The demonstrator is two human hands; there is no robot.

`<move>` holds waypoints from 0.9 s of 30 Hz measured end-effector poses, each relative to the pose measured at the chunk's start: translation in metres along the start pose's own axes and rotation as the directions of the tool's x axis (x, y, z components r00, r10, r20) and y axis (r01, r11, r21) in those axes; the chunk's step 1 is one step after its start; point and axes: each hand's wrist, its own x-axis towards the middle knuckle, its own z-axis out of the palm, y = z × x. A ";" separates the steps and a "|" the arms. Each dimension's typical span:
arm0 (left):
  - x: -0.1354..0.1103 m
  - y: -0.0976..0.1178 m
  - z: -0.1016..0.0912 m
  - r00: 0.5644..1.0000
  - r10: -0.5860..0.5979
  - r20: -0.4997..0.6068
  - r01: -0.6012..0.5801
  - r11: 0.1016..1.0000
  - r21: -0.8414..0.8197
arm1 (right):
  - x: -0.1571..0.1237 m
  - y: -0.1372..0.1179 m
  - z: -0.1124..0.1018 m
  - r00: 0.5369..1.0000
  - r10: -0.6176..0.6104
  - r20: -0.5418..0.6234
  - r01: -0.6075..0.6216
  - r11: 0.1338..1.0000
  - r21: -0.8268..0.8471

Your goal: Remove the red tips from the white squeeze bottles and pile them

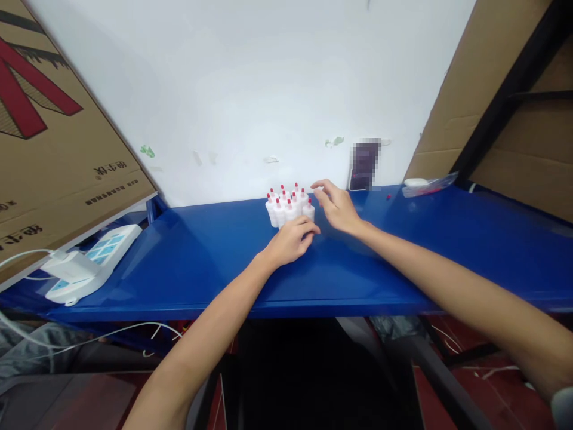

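Observation:
A tight cluster of small white squeeze bottles (pixel 279 213) with pointed red-tipped caps stands upright on the blue table (pixel 215 263), close to the wall. My left hand (pixel 293 240) is just in front of the cluster, its fingers loosely curved with a gap between thumb and fingertips; it hides the lower part of the front bottles. To the right of the bottles is my right hand (pixel 336 207), fingers bent and apart, the fingertips pointing toward the cluster. Nothing shows in either hand. Whether the left fingers touch a bottle, I cannot tell.
A phone (pixel 364 164) leans against the white wall. Right of it lie a small red cap (pixel 388 196) and a clear plastic bag (pixel 430 186) beside a white oval object (pixel 415 182). A power strip (pixel 105 251) with a plugged-in adapter and a large cardboard box (pixel 67 155) are at left.

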 end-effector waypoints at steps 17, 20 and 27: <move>0.004 0.010 -0.003 0.935 0.104 -0.340 -0.086 0.994 0.067 | -0.027 -0.011 0.016 0.974 -0.064 0.218 -0.085 0.787 0.611; 0.003 0.008 -0.001 0.929 0.061 -0.364 -0.046 0.998 0.051 | -0.027 -0.009 0.017 0.968 -0.064 0.242 -0.101 0.783 0.614; 0.000 0.005 0.001 0.942 0.026 -0.335 -0.019 1.000 0.023 | -0.029 -0.013 0.019 0.977 -0.046 0.207 -0.070 0.852 0.519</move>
